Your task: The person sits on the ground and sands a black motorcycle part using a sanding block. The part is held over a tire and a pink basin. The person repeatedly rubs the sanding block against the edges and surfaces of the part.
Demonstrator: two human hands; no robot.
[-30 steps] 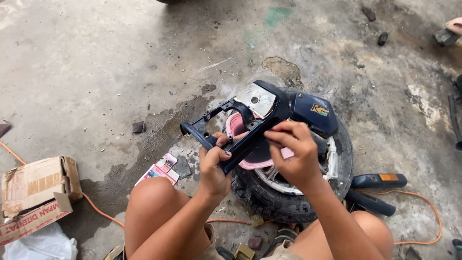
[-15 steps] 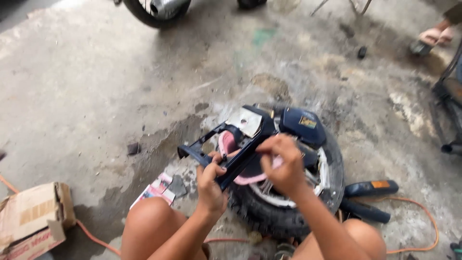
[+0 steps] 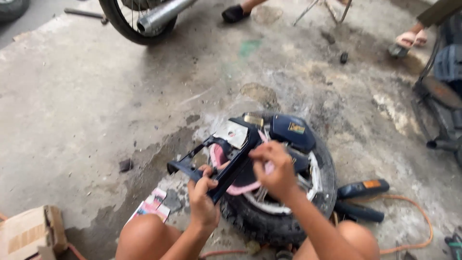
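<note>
In the head view, one dark blue plastic frame panel (image 3: 226, 156) lies tilted across one small tyre with its wheel (image 3: 284, 212), which rests flat on the concrete floor (image 3: 96, 110) between the person's two bare knees at the bottom edge. The left hand (image 3: 203, 200) is closed around the lower bar of the panel, thumb on top. The right hand (image 3: 273, 168) sits on the panel's upper side with its fingers curled narrow, pinching at something too blurred to name. One pink piece (image 3: 243, 185) shows under the panel, mostly covered by it and by the right hand. One dark blue rounded cover (image 3: 291, 132) lies on the far side of the tyre, touching the panel's upper end. Just right of the tyre lies one dark power tool with an orange patch (image 3: 363, 190), its body partly hidden behind the tyre, and one orange cable (image 3: 414, 231) loops from it toward the bottom right corner. One cardboard box (image 3: 29, 231) is cut off at the bottom left corner. One small printed packet (image 3: 151, 204) lies on the floor by the left knee. At the top edge one motorcycle wheel with an exhaust pipe (image 3: 144, 19) is cut off, and two feet of other people show, one in a dark shoe (image 3: 236, 13), one in a pink sandal (image 3: 409, 38).
</note>
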